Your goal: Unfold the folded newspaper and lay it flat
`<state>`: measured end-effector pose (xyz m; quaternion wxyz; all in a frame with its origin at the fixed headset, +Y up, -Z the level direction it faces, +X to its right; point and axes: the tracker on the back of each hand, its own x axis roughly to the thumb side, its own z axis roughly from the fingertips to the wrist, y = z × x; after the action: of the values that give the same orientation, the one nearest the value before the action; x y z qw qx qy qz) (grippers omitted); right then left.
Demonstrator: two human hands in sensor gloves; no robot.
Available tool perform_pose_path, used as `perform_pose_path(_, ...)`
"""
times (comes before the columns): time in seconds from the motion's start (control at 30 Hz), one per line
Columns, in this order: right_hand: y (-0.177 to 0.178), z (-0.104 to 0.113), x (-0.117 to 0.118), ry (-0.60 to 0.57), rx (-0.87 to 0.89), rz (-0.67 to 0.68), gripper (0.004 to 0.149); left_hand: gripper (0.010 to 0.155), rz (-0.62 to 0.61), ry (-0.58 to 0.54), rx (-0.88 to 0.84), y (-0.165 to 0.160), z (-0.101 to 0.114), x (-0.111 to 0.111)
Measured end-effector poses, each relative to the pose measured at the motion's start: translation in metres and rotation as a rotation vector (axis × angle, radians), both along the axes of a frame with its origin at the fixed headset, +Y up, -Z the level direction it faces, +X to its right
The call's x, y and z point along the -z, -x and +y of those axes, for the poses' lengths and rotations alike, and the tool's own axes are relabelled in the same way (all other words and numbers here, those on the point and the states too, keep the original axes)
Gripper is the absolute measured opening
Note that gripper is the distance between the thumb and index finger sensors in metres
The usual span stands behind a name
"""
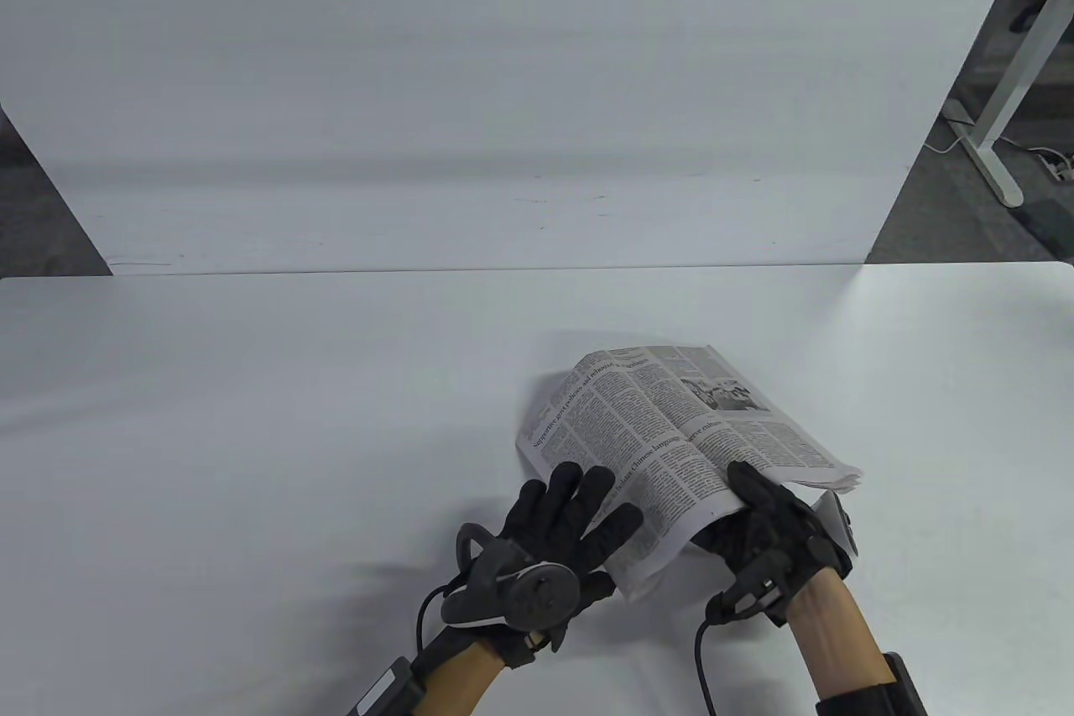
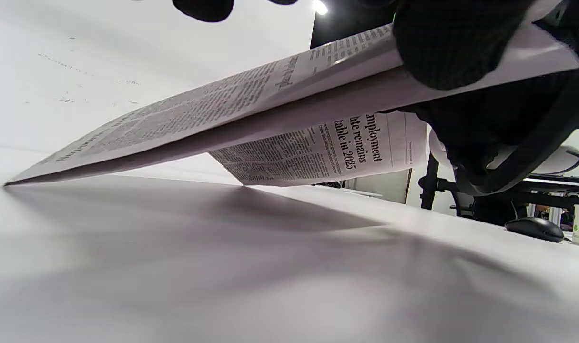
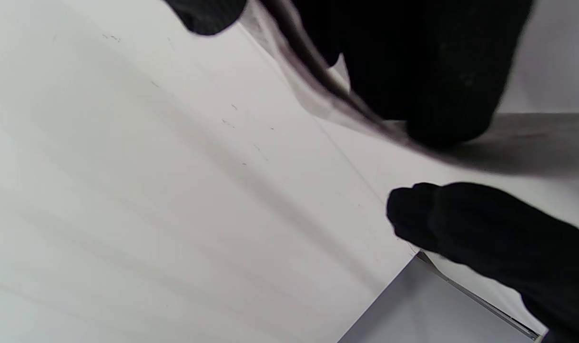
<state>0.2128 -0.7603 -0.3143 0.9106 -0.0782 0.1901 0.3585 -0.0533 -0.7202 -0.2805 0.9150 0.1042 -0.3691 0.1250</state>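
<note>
A wide white table [image 1: 252, 431] is seen under both hands, with a tall white board [image 1: 503, 78] stood up at its far edge, well beyond the fingers. A folded black-and-white printed newspaper [image 1: 671, 422] is held up between the two hands, its near edge lifted off the table and its far corner down on it. The top sheet is pinched by the right hand in a black glove [image 1: 768, 535], thumb on top and fingers curled below. The left hand in a black glove [image 1: 558, 531] is laid on the paper's near left edge, fingers straight. A small black mouse [image 2: 534, 228] is seen past the right hand.
</note>
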Motion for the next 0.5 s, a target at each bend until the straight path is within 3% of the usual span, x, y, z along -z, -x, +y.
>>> perform_pose_path(0.33,0.002,-0.002,0.001,-0.003,-0.008,0.047,0.062,0.048,0.070,-0.082,-0.224,0.012,0.006,0.002)
perform_pose_path(0.4,0.003,-0.002,0.002,-0.024,-0.037,0.090,0.066,0.044,0.103,-0.032,-0.297,0.018,0.008,0.005)
perform_pose_path(0.5,0.004,0.001,0.005,-0.110,-0.069,0.187,0.085,0.042,0.173,0.066,-0.412,0.029,0.012,0.010)
